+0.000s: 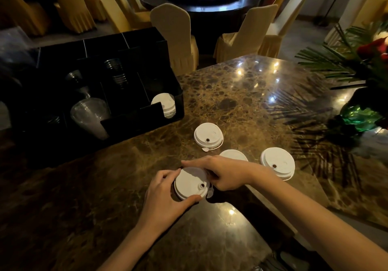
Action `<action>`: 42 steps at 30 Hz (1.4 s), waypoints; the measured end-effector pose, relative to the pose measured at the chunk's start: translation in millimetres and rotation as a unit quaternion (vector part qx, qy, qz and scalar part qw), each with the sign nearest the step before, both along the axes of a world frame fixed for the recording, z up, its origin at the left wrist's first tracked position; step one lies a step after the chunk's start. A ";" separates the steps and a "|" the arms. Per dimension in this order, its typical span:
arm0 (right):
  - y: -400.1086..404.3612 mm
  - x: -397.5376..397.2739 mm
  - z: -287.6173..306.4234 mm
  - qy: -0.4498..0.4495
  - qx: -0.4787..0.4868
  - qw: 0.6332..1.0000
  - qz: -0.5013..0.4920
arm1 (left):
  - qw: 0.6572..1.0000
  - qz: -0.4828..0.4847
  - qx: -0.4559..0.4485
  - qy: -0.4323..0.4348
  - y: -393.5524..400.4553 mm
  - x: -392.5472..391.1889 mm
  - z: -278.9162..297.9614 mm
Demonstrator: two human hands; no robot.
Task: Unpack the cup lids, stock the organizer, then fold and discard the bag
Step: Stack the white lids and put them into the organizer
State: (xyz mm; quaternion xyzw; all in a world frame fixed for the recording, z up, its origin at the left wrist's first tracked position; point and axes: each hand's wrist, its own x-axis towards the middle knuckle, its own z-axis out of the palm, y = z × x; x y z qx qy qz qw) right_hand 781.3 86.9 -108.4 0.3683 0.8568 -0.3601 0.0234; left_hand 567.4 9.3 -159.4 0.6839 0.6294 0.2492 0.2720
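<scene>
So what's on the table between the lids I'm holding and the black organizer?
Head view: one loose white lid on bare marble.

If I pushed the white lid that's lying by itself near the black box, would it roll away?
Probably not. That lid lies flat on its wide rim, so it would likely slide, not roll. The table looks shiny and smooth, so it may skid easily. It seems thin plastic, so probably very light.
</scene>
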 end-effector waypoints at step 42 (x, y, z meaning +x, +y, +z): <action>32.2 53.9 -0.1 0.158 0.191 0.946 -0.211 | 0.946 -0.318 -0.059 -0.017 161.4 11.3 64.5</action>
